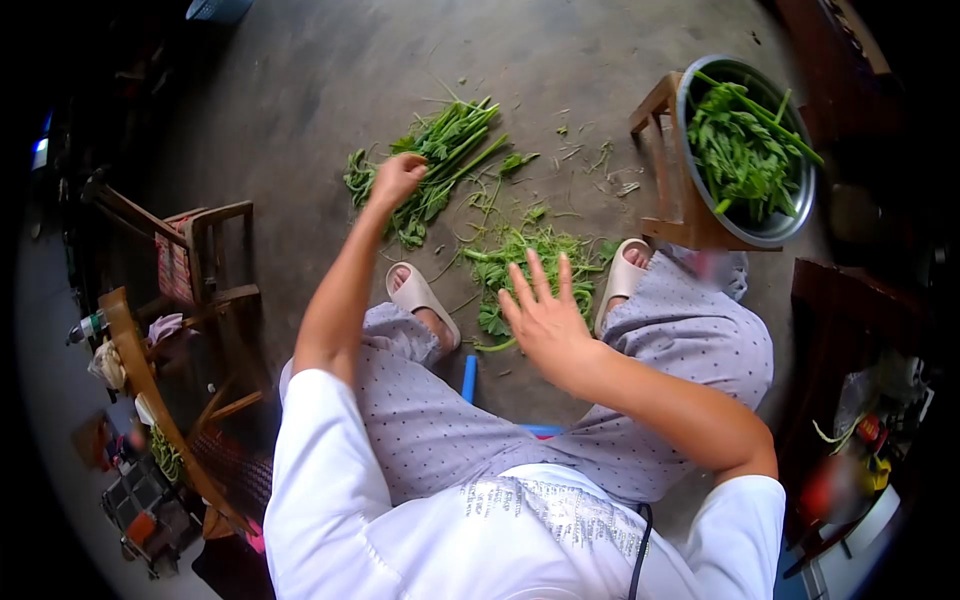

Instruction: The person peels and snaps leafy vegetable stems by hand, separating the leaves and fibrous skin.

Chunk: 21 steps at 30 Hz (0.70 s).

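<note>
A bundle of leafy green stalks lies on the floor ahead, cut ends toward the upper right. My left hand is at the bundle's left part, fingers curled closed against the leaves; whatever they pinch is hidden. Closer to me, between my feet, is a loose heap of tangled green tendrils and leaves. Over this heap's near side, my right hand is spread with its fingers apart and holds nothing. At the right, a metal basin contains more leafy greens.
The basin rests on a wooden stool beside my right foot. Stem scraps are scattered over the concrete floor. A wooden chair stands at the left. Slippers are on my feet, and a blue bar shows below me.
</note>
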Each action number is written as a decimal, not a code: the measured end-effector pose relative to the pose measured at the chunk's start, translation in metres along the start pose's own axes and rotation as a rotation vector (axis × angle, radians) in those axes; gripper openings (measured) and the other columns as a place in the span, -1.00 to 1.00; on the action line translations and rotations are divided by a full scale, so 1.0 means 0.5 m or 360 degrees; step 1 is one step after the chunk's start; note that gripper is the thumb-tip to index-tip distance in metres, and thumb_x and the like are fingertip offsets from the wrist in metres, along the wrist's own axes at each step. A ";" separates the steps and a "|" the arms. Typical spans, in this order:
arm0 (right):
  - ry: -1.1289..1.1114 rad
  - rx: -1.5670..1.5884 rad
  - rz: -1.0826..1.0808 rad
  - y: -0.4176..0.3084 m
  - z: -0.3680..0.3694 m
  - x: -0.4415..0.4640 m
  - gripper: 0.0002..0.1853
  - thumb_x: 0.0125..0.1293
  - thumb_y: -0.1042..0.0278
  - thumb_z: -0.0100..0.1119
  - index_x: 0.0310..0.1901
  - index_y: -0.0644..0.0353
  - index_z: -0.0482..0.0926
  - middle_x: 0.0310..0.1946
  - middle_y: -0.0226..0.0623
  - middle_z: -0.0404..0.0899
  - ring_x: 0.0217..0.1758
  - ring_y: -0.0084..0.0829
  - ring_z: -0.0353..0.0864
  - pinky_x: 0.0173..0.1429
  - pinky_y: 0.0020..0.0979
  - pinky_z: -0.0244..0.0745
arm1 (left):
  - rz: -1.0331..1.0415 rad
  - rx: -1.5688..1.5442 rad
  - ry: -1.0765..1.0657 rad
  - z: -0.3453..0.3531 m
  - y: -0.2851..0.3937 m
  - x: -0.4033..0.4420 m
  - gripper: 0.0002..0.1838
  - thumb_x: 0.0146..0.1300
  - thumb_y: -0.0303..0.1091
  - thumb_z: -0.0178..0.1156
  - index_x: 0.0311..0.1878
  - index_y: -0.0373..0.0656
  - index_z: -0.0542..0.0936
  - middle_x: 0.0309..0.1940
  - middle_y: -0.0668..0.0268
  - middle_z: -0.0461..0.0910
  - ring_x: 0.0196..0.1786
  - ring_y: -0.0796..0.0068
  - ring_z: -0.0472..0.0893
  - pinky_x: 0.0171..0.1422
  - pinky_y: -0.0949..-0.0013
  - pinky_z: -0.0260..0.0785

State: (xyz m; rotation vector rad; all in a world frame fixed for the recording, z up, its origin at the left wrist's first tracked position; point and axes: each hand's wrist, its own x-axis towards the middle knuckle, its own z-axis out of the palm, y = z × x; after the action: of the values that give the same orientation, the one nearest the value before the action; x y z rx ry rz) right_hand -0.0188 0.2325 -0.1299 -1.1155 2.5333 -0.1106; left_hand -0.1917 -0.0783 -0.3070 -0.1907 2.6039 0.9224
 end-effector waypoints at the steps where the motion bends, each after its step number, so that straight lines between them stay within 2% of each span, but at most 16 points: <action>1: -0.0028 0.0048 0.0047 0.003 0.006 0.005 -0.49 0.13 0.30 0.05 0.16 0.23 0.40 0.36 0.02 0.09 0.48 0.10 -0.11 0.38 0.35 -0.31 | 0.0024 0.0045 -0.0079 0.048 -0.004 0.002 -0.65 0.16 -0.32 0.23 0.01 -0.20 0.58 -0.10 0.13 0.64 -0.04 0.33 0.62 0.08 0.35 0.43; 2: 0.0087 0.0060 0.0059 0.003 0.023 0.009 -0.56 0.17 0.30 0.02 0.11 0.20 0.45 0.31 -0.02 0.21 0.46 0.08 -0.03 0.38 0.32 -0.25 | 0.0104 0.0204 -0.0069 0.097 -0.016 0.012 -0.65 0.15 -0.32 0.22 0.01 -0.19 0.57 -0.09 0.12 0.62 -0.02 0.26 0.61 0.10 0.31 0.42; 3: 0.0067 0.0054 0.0064 0.007 0.021 0.017 -0.56 0.17 0.30 0.02 0.11 0.20 0.45 0.31 -0.02 0.21 0.46 0.08 -0.03 0.38 0.32 -0.25 | 0.0188 0.0358 -0.0061 0.139 -0.013 0.022 -0.65 0.15 -0.31 0.21 0.02 -0.18 0.57 -0.08 0.10 0.61 0.01 0.19 0.59 0.12 0.27 0.41; 4: -0.0095 -0.0007 0.0065 0.010 0.009 0.021 -0.54 0.22 0.25 -0.02 0.15 0.22 0.42 0.31 -0.04 0.22 0.46 0.08 -0.03 0.39 0.32 -0.27 | 0.0169 0.0449 0.0001 0.176 -0.010 0.029 -0.63 0.13 -0.35 0.19 0.04 -0.17 0.53 -0.07 0.07 0.58 0.04 0.10 0.54 0.14 0.20 0.38; 5: -0.0256 -0.0069 0.0071 0.013 -0.002 0.022 -0.52 0.27 0.21 -0.07 0.19 0.24 0.40 0.31 -0.06 0.23 0.46 0.08 -0.03 0.39 0.32 -0.28 | 0.0243 0.0564 0.0132 0.213 -0.016 0.044 -0.66 0.12 -0.41 0.14 0.01 -0.20 0.47 -0.11 0.03 0.52 -0.02 0.02 0.51 0.07 0.13 0.41; 7: -0.0266 -0.0057 0.0092 0.018 -0.006 0.025 -0.55 0.28 0.22 -0.07 0.14 0.25 0.43 0.27 -0.05 0.29 0.45 0.05 0.02 0.39 0.28 -0.17 | -0.0053 0.0700 0.0211 0.274 -0.026 0.073 -0.72 0.11 -0.47 0.12 -0.08 -0.23 0.43 -0.12 0.04 0.49 -0.03 0.01 0.50 0.04 0.11 0.43; 9: -0.0263 -0.0020 0.0102 0.025 -0.006 0.029 -0.57 0.27 0.22 -0.07 0.10 0.25 0.47 0.22 -0.03 0.33 0.43 0.04 0.07 0.38 0.25 -0.12 | -0.0081 0.0820 0.0282 0.302 -0.044 0.085 -0.82 0.19 -0.42 0.04 -0.14 -0.21 0.45 -0.14 0.10 0.48 -0.02 0.06 0.48 0.01 0.12 0.44; 11: -0.0215 -0.0061 0.0118 0.035 -0.017 0.035 -0.59 0.26 0.24 -0.06 0.08 0.26 0.49 0.15 -0.01 0.39 0.38 0.03 0.15 0.37 0.20 -0.05 | 0.0129 0.1011 0.0141 0.288 -0.065 0.082 -0.85 0.21 -0.37 0.02 -0.20 -0.18 0.50 -0.16 0.12 0.49 -0.05 0.07 0.48 -0.01 0.11 0.44; 13: -0.0300 -0.0058 0.0166 0.048 -0.036 0.047 -0.58 0.25 0.25 -0.05 0.08 0.27 0.49 0.10 0.00 0.43 0.35 0.01 0.21 0.35 0.15 0.00 | 0.0373 0.0944 -0.0018 0.229 -0.047 0.066 -0.87 0.18 -0.38 0.06 -0.24 -0.15 0.55 -0.20 0.14 0.51 -0.09 0.08 0.49 -0.02 0.11 0.43; 14: -0.0109 -0.0100 0.0155 0.057 -0.042 0.050 -0.66 0.17 0.30 0.03 -0.05 0.26 0.54 -0.06 -0.07 0.52 0.21 -0.03 0.36 0.25 0.05 0.16 | 0.0517 0.0660 -0.0010 0.192 -0.035 0.055 -0.88 0.18 -0.39 0.10 -0.23 -0.13 0.56 -0.29 0.15 0.53 -0.18 0.06 0.51 -0.06 0.10 0.40; 15: -0.0090 -0.0095 0.0152 0.065 -0.051 0.055 -0.66 0.17 0.30 0.03 -0.05 0.26 0.54 -0.06 -0.07 0.52 0.21 -0.03 0.36 0.25 0.05 0.16 | 0.0391 0.0208 -0.0107 0.158 -0.015 0.057 -0.89 0.23 -0.35 0.14 -0.23 -0.13 0.56 -0.36 0.21 0.54 -0.28 0.22 0.53 -0.12 0.20 0.39; 17: 0.0259 0.0335 0.0262 0.081 -0.071 0.068 -0.77 0.08 0.36 0.12 -0.22 0.23 0.55 -0.24 -0.14 0.54 0.01 -0.12 0.45 0.11 -0.08 0.27 | 0.0428 -0.0362 -0.0259 0.043 0.082 0.008 -0.84 0.31 -0.27 0.13 -0.19 -0.14 0.54 -0.38 0.33 0.54 -0.32 0.46 0.51 -0.17 0.33 0.38; 18: 0.0548 0.0416 0.0272 0.090 -0.083 0.076 -0.87 0.05 0.41 0.15 -0.34 0.22 0.52 -0.34 -0.18 0.51 -0.14 -0.19 0.46 -0.03 -0.19 0.32 | 0.0361 -0.0741 -0.0411 -0.005 0.122 -0.018 -0.82 0.33 -0.25 0.13 -0.15 -0.15 0.52 -0.35 0.37 0.54 -0.30 0.56 0.49 -0.16 0.40 0.37; 19: 0.0607 0.0560 0.0327 0.093 -0.117 0.080 -0.86 0.11 0.40 0.13 -0.30 0.24 0.53 -0.29 -0.16 0.53 -0.12 -0.18 0.47 -0.02 -0.19 0.35 | 0.0293 -0.1119 -0.0558 -0.054 0.166 -0.050 -0.79 0.35 -0.23 0.12 -0.11 -0.15 0.50 -0.32 0.42 0.54 -0.27 0.65 0.47 -0.15 0.48 0.36; 20: 0.0768 0.0735 0.0335 0.096 -0.129 0.085 -0.85 0.14 0.37 0.14 -0.27 0.22 0.54 -0.28 -0.16 0.53 -0.11 -0.17 0.47 -0.02 -0.17 0.35 | 0.0130 -0.1173 -0.0516 -0.106 0.238 -0.107 -0.76 0.36 -0.25 0.10 -0.02 -0.17 0.46 -0.23 0.45 0.56 -0.23 0.67 0.50 -0.09 0.53 0.37; 21: 0.0933 0.0905 0.0335 0.102 -0.141 0.088 -0.84 0.17 0.35 0.14 -0.24 0.20 0.56 -0.27 -0.17 0.54 -0.11 -0.16 0.47 -0.02 -0.15 0.36 | 0.0144 -0.1157 -0.0486 -0.140 0.287 -0.155 -0.76 0.36 -0.25 0.10 -0.02 -0.17 0.46 -0.23 0.45 0.56 -0.23 0.67 0.50 -0.09 0.53 0.37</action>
State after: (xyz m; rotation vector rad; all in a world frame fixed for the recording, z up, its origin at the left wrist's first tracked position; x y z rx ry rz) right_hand -0.1070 0.2299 -0.0887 -0.6401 2.7882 -1.1669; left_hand -0.1764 -0.0106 -0.1439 -0.1040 1.9188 1.7444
